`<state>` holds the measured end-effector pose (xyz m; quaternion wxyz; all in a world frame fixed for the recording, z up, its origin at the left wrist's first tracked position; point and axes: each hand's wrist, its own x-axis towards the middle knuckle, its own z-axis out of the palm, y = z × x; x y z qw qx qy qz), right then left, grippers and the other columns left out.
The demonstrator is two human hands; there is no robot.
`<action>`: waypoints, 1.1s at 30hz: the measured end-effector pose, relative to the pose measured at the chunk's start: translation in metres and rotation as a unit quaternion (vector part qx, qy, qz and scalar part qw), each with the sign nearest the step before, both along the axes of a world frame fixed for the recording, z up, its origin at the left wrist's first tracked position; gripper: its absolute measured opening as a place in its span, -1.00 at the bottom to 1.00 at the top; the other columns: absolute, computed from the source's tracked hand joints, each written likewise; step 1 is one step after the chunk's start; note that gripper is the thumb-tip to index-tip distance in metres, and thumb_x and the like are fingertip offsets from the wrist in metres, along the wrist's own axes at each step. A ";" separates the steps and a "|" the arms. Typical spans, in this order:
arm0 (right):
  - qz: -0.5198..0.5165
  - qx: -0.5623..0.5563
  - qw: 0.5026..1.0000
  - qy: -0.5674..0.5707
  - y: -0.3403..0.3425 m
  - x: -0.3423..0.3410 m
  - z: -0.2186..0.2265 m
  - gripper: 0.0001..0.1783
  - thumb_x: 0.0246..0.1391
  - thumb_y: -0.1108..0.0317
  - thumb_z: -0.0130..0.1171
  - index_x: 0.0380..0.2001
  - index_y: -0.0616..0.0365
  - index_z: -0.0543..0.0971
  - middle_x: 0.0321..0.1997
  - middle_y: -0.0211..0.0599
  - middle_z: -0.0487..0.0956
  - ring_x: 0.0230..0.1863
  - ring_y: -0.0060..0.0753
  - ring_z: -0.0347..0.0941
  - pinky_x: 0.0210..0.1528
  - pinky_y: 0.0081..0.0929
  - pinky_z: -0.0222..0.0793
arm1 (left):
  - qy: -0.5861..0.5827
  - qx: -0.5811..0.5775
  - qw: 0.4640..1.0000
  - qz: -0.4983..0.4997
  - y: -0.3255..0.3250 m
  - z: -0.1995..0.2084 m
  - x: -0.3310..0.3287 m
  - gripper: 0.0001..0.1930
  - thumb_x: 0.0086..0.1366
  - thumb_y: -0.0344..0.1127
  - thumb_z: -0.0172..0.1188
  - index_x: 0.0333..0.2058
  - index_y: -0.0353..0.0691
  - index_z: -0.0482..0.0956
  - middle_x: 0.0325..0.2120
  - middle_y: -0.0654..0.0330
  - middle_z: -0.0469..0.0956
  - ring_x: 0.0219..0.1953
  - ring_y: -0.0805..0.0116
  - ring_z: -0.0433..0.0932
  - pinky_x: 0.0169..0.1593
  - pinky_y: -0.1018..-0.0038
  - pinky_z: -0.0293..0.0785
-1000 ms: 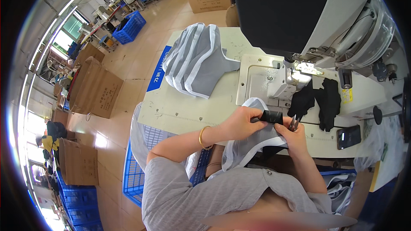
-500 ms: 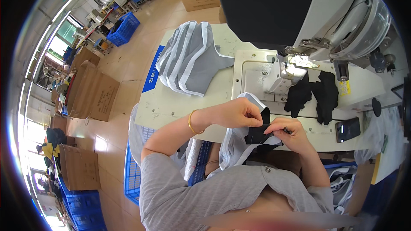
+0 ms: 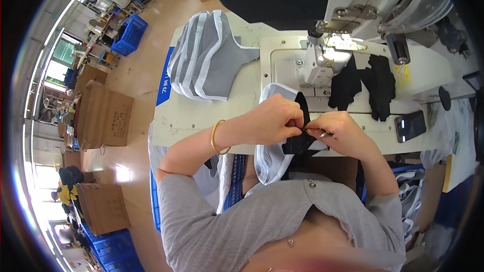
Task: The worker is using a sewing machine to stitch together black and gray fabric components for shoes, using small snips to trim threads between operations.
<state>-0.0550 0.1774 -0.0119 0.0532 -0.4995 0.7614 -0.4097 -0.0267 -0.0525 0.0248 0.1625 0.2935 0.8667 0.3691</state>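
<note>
My left hand (image 3: 278,118), a gold bangle on its wrist, pinches a black fabric strip (image 3: 297,146) at the table's front edge. Close beside it, my right hand (image 3: 339,132) has thumb and finger closed on the same strip. A small slim metal tool (image 3: 325,134) also sticks out of the right hand; its kind is hard to make out. The black strip joins a grey piece with white edging (image 3: 272,163), which hangs over the edge toward my lap. Fingers hide the spot where both hands meet.
Ahead stands a sewing machine (image 3: 320,63) with its lamp lit. Grey white-edged pieces (image 3: 201,55) lie stacked to its left. Black fabric pieces (image 3: 380,88) and a phone (image 3: 410,126) lie right. Cartons (image 3: 106,116) and blue crates (image 3: 130,34) stand on the floor at left.
Both hands have risen slightly with the black strip, and the fingertips have come closer together. The metal tool in my right hand now shows more plainly. The whole view has shifted.
</note>
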 end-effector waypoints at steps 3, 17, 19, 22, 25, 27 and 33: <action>-0.008 -0.011 1.000 0.012 -0.001 0.002 -0.002 -0.84 -0.05 0.42 0.30 -0.36 0.22 0.60 -0.39 -0.20 0.62 -0.34 -0.14 0.57 -0.29 -0.32 0.45 | 0.064 -0.019 0.997 -0.038 0.000 -0.001 -0.001 -0.92 0.14 -0.38 0.29 -0.46 -0.24 0.59 -0.52 0.25 0.48 -0.41 0.30 0.46 -0.17 0.40 0.26; -0.044 -0.075 0.996 -0.036 0.011 0.000 -0.003 -0.82 -0.05 0.46 0.35 -0.32 0.19 0.62 -0.49 -0.28 0.57 -0.47 -0.29 0.50 -0.41 -0.40 0.38 | 0.157 0.006 0.988 0.014 0.005 0.001 0.003 -0.87 0.00 -0.46 0.38 -0.51 -0.24 0.57 -0.55 0.29 0.50 -0.46 0.34 0.42 -0.16 0.43 0.24; -0.050 -0.073 0.993 -0.082 0.013 0.001 -0.002 -0.82 -0.05 0.46 0.35 -0.32 0.19 0.62 -0.49 -0.30 0.58 -0.47 -0.32 0.49 -0.41 -0.42 0.38 | 0.164 0.005 0.986 0.014 0.006 0.002 0.003 -0.87 0.00 -0.46 0.38 -0.51 -0.24 0.56 -0.55 0.29 0.50 -0.46 0.34 0.43 -0.16 0.43 0.24; -0.051 -0.079 0.993 -0.074 0.013 0.001 -0.002 -0.82 -0.04 0.45 0.35 -0.31 0.18 0.63 -0.47 -0.31 0.59 -0.46 -0.37 0.49 -0.43 -0.44 0.36 | 0.173 0.018 0.985 0.008 0.008 0.000 0.002 -0.89 0.03 -0.46 0.38 -0.47 -0.24 0.59 -0.56 0.28 0.51 -0.48 0.36 0.43 -0.16 0.44 0.25; -0.053 -0.090 0.993 -0.054 0.014 0.001 -0.003 -0.82 -0.04 0.45 0.35 -0.30 0.17 0.63 -0.46 -0.30 0.59 -0.45 -0.35 0.49 -0.43 -0.44 0.34 | 0.171 0.050 0.984 0.013 0.011 -0.004 0.001 -0.91 0.05 -0.48 0.36 -0.43 -0.24 0.63 -0.58 0.28 0.52 -0.50 0.36 0.43 -0.18 0.45 0.26; -0.051 -0.057 0.996 -0.051 0.017 0.001 -0.002 -0.78 -0.02 0.42 0.31 -0.26 0.25 0.61 -0.37 -0.23 0.63 -0.39 -0.32 0.57 -0.33 -0.48 0.47 | 0.178 0.066 0.982 0.005 0.011 -0.006 0.000 -0.91 0.07 -0.50 0.35 -0.40 -0.25 0.65 -0.58 0.27 0.53 -0.51 0.38 0.43 -0.20 0.46 0.26; -0.079 -0.072 0.987 -0.123 0.027 0.005 0.000 -0.78 -0.05 0.47 0.26 -0.26 0.21 0.61 -0.42 -0.33 0.60 -0.41 -0.44 0.51 -0.33 -0.54 0.43 | 0.103 0.095 0.989 0.043 0.010 -0.007 0.002 -0.91 0.09 -0.51 0.34 -0.39 -0.29 0.63 -0.57 0.26 0.53 -0.47 0.43 0.43 -0.18 0.48 0.24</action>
